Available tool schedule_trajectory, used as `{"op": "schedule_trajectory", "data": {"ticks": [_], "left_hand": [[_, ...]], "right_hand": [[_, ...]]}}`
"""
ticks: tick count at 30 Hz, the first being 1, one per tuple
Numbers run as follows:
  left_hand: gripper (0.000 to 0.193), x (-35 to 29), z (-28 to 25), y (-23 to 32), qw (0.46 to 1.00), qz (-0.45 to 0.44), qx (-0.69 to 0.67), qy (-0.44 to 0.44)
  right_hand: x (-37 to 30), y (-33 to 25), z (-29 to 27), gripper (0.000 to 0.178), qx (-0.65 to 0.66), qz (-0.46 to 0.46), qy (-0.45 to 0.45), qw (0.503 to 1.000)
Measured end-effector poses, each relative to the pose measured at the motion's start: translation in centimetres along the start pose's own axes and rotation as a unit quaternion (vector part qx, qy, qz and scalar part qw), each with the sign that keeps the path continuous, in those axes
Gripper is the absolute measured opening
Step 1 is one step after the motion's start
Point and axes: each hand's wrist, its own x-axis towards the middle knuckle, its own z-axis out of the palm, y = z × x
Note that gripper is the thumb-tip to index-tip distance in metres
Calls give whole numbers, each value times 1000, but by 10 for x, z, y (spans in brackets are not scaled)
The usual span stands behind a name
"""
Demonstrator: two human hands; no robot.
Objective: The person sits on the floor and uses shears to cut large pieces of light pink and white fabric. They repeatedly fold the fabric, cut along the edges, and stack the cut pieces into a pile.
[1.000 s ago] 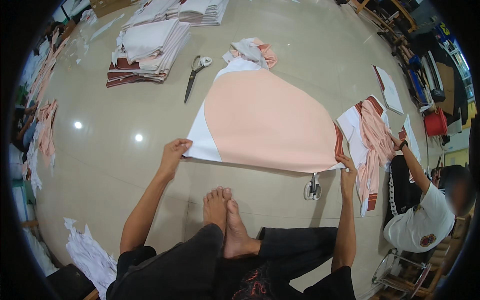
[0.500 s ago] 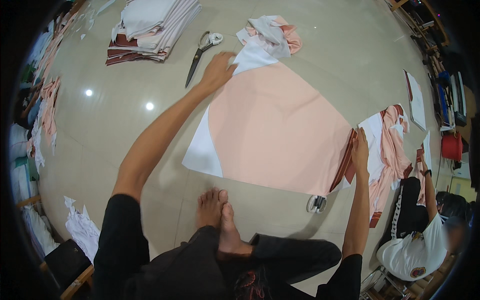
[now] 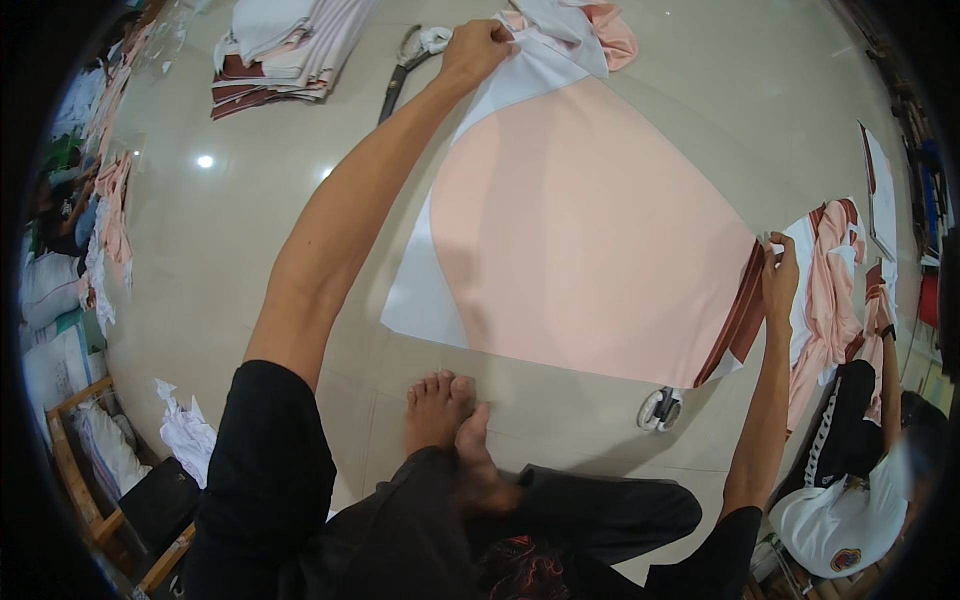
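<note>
Matt cloth panel, glossy floor

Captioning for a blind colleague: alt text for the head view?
Peach and white fabric panel spread on a floor, a person's left hand at its white far end and right hand at its maroon-striped right edge. Scissors lie beside the left hand.

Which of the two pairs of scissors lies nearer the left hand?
The upper scissors, dark metal showing, just left of the left hand. The other pair lies by the near edge of the cloth, only handles showing.
</note>
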Motion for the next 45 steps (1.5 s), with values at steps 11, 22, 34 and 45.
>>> {"op": "schedule_trajectory", "data": {"ticks": [11, 22, 34, 45], "left_hand": [[25, -117, -93, 34, 986, 23, -159, 52], [24, -387, -112, -30, 861, -254, -435, 67], [20, -410, -91, -47, 966, -189, -175, 10], [20, -414, -88, -44, 984, -104, -136, 44]], "right_hand": [[-47, -36, -22, 15, 8, -11, 88, 996], [-208, -43, 11, 27, 502, 305, 74, 806], [-204, -31, 25, 29, 391, 217, 26, 894], [-209, -35, 20, 33, 358, 215, 35, 908]]}}
